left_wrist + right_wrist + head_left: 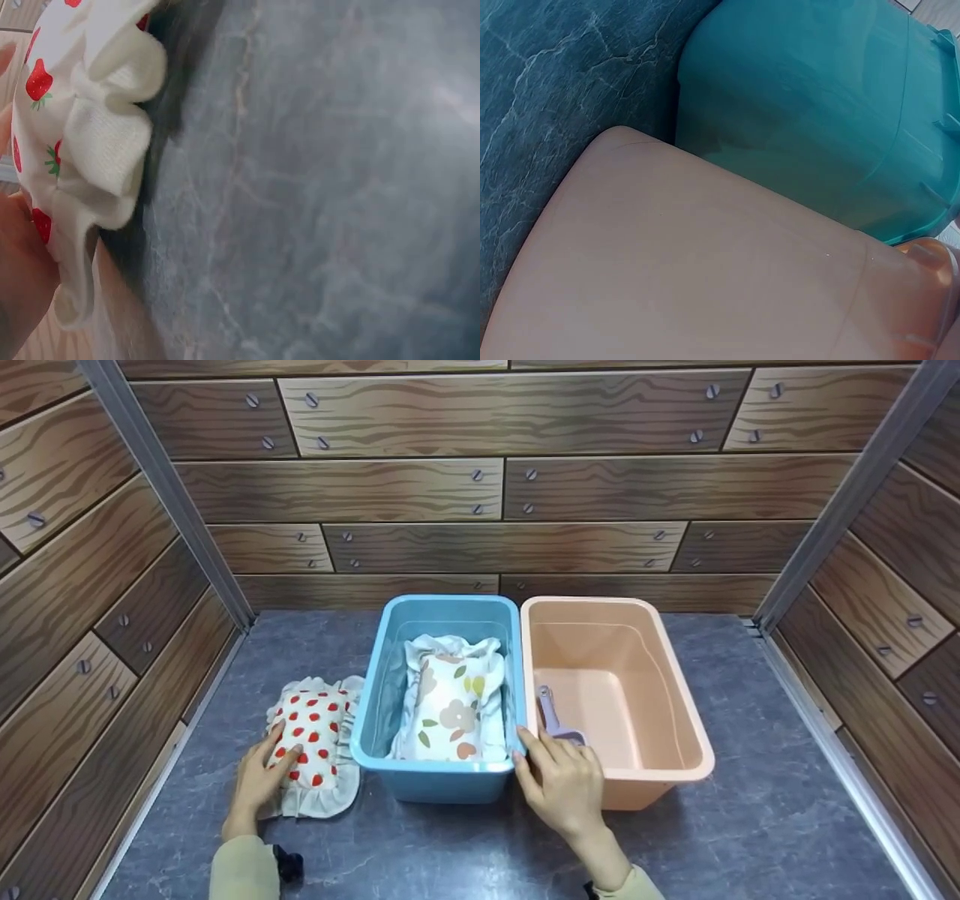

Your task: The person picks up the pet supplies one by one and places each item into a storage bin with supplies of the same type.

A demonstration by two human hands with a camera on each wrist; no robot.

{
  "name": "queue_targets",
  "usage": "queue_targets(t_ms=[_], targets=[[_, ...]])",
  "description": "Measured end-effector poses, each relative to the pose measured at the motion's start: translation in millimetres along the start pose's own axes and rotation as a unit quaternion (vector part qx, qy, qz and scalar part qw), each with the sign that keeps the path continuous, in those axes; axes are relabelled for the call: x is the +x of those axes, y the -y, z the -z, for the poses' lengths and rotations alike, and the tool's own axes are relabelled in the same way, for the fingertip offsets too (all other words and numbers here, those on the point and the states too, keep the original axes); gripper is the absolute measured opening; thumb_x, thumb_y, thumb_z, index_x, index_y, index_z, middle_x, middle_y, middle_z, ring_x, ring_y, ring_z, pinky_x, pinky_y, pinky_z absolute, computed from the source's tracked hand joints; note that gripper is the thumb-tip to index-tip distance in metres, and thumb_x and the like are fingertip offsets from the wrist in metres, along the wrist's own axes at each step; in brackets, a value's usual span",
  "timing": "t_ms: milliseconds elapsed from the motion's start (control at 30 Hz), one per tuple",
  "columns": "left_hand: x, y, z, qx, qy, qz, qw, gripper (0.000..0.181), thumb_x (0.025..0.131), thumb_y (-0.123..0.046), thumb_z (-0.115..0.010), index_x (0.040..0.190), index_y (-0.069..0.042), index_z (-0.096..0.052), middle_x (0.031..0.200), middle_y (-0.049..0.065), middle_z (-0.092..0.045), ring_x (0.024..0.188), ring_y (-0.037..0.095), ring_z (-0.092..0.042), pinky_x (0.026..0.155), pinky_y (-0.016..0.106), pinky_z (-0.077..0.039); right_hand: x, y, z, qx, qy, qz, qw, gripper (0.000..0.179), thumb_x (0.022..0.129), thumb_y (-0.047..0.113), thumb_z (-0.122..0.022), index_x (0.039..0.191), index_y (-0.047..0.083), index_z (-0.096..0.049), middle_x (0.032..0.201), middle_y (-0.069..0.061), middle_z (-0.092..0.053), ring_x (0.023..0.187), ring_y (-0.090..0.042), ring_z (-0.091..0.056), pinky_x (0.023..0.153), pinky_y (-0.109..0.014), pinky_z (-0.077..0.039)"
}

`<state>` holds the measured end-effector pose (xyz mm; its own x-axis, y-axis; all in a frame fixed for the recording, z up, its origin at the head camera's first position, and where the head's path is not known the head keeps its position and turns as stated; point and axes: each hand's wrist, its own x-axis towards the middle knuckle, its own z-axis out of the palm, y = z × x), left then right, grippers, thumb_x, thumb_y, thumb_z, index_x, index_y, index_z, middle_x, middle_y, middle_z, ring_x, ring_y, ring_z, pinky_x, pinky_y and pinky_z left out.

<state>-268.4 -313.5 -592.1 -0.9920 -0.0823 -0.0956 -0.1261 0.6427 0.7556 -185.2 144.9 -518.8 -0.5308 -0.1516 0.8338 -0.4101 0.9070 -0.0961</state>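
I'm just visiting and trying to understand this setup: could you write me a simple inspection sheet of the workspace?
Surface: marbled grey worktop
Job's things: strawberry-print pillow left of the blue bin; flower-print pillow inside that bin; peach bin to its right
Clutter: purple tool in the peach bin, partly hidden
Hands: left hand touches the strawberry-print pillow; right hand is where the bins' front rims meet
Cables: nothing seen
Surroundings: plank-patterned walls, grey metal strips at the corners
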Motion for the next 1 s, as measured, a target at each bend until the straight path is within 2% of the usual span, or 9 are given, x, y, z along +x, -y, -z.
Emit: queue_targets(t_ms=[200,500,700,900,1000], targets=[[4.1,-1.1,-0.4,0.0,0.016,0.007,0.9999,0.078,0.094,-0.05,-0.057,0.157,-0.021,-0.021,0.155,0.034,-0.014,0.141,0.053,-0.014,0.11,0.067,-0.017,0.6,0.6,0.2,-0.003,-0.003,0.002,1.0,0.04,0.097,0.041,-0.05,0.109,0.013,-0.076,0.095,-0.013,-0.075,0.077,-0.028,-0.07,0.064,-0.041,-0.049],[2.4,-1.0,-9.1,-0.023,0.005,0.03,0.9993,0.078,0.093,-0.051,-0.06,0.156,-0.024,-0.023,0.156,0.031,-0.016,0.143,0.05,-0.012,0.11,0.069,-0.007,-0.4,-0.2,1.4,-0.005,-0.005,0.0,1.0,0.034,0.093,0.037,-0.056,0.11,0.014,-0.076,0.096,-0.013,-0.075,0.077,-0.027,-0.069,0.064,-0.042,-0.048],[0.8,1.4,-11.1,-0.061,0.005,0.047,0.997,0.081,0.09,-0.048,-0.066,0.156,-0.024,-0.025,0.156,0.033,-0.015,0.142,0.051,-0.013,0.112,0.065,-0.014,-2.8,0.4,1.9,-0.008,0.002,-0.005,1.0,0.035,0.093,0.038,-0.055,0.109,0.014,-0.076,0.096,-0.012,-0.075,0.076,-0.027,-0.069,0.065,-0.042,-0.049],[1.1,1.9,-12.2,-0.097,0.007,0.058,0.9936,0.082,0.089,-0.041,-0.07,0.156,-0.023,-0.026,0.156,0.033,-0.01,0.143,0.052,-0.01,0.112,0.065,-0.014,-2.7,0.0,0.4,-0.007,-0.001,-0.002,1.0,0.035,0.094,0.039,-0.055,0.108,0.014,-0.076,0.095,-0.012,-0.075,0.076,-0.027,-0.069,0.068,-0.043,-0.05],[1.5,0.4,-12.1,-0.108,0.002,0.052,0.9928,0.08,0.089,-0.036,-0.071,0.156,-0.022,-0.027,0.156,0.032,-0.012,0.142,0.051,-0.012,0.112,0.065,-0.015,-1.9,-0.4,-0.3,-0.009,-0.004,-0.002,0.9999,0.036,0.094,0.039,-0.054,0.109,0.015,-0.076,0.095,-0.012,-0.075,0.076,-0.027,-0.069,0.068,-0.043,-0.05]])
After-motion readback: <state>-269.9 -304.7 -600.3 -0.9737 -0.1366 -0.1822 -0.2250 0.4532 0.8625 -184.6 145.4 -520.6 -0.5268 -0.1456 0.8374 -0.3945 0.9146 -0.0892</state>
